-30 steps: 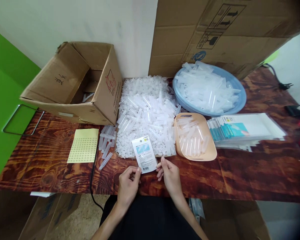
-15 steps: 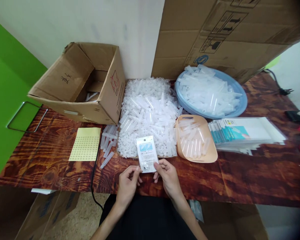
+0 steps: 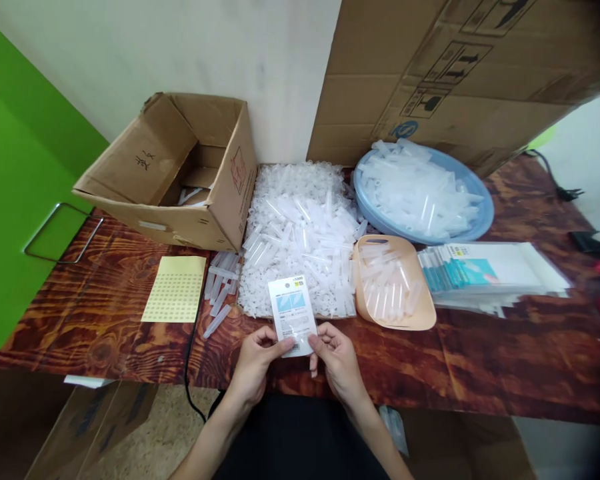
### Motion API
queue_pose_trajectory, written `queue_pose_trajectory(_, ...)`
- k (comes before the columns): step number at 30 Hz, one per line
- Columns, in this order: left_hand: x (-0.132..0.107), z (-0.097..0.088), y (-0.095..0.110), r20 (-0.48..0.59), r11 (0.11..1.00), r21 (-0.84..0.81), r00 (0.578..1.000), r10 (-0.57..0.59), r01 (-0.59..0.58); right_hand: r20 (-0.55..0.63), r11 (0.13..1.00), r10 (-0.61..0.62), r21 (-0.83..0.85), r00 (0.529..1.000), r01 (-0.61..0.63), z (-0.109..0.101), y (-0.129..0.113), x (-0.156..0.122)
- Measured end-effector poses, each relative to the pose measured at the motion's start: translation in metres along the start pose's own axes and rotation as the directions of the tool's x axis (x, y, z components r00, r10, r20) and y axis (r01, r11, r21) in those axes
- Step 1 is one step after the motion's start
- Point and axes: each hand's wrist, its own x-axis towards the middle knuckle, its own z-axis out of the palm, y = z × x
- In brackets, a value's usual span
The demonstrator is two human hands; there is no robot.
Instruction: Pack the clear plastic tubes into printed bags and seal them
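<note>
A small white packet [image 3: 294,313] with blue pictures, fine print and a hang hole is held up in front of me, above the table's front edge. My left hand [image 3: 261,360] pinches its lower left part, the thumb lying across the front. At the lower right edge, my right hand [image 3: 336,357] grips the same packet between thumb and fingers. Just behind it spreads a large heap of clear plastic tubes [image 3: 300,233]. Right of the heap, a peach-coloured tray [image 3: 427,313] holds several more tubes. A few loose tubes [image 3: 217,321] lie on the left side.
An open cardboard box [image 3: 180,223] stands back left, with a yellow label sheet [image 3: 174,290] before it. A blue basin [image 3: 485,223] full of tubes is back right, near a stack of printed sleeves [image 3: 515,267]. A black cable [image 3: 187,367] hangs over the wooden table's [image 3: 480,360] front edge.
My left thumb has moved from the packet's corner onto its front face. A printed strip now shows at the packet's top. The camera view has shifted slightly.
</note>
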Motion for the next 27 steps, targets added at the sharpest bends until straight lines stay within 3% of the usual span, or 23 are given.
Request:
queue_pose_trajectory(5,-0.003,-0.006,0.01,0.141,0.977,-0.134,0.979,-0.149,0.168,-0.006,0.996,0.039,0.08,0.999,-0.038,0.001,-0.009,0.001)
queue_pose_trajectory(10,-0.007,-0.009,0.017,0.2,0.989,-0.088,0.974,-0.102,0.122,0.052,0.989,0.096,0.106,0.994,-0.101,0.0,-0.023,0.008)
queue_pose_trajectory(16,-0.009,-0.006,0.011,0.231,0.969,-0.197,0.967,-0.104,0.151,0.114,0.981,0.125,0.134,0.985,-0.14,-0.002,-0.029,0.011)
queue_pose_trajectory(19,-0.008,-0.007,0.007,0.17,0.98,-0.18,0.984,-0.052,0.083,0.078,0.997,0.052,0.045,0.996,-0.056,0.0,-0.034,0.012)
queue_pose_trajectory(23,-0.007,-0.007,0.007,0.111,0.996,-0.065,0.991,0.07,-0.063,0.089,0.966,-0.06,-0.245,0.994,0.08,0.01,-0.046,0.014)
queue_pose_trajectory(25,-0.008,-0.005,0.009,0.121,0.995,-0.036,0.987,0.102,-0.098,0.116,0.95,-0.038,-0.304,0.993,0.072,0.016,-0.052,0.015)
queue_pose_trajectory(27,-0.01,-0.002,0.01,0.142,0.994,-0.043,0.985,0.103,-0.097,0.174,0.966,0.009,-0.255,0.985,0.036,0.018,-0.058,0.016)
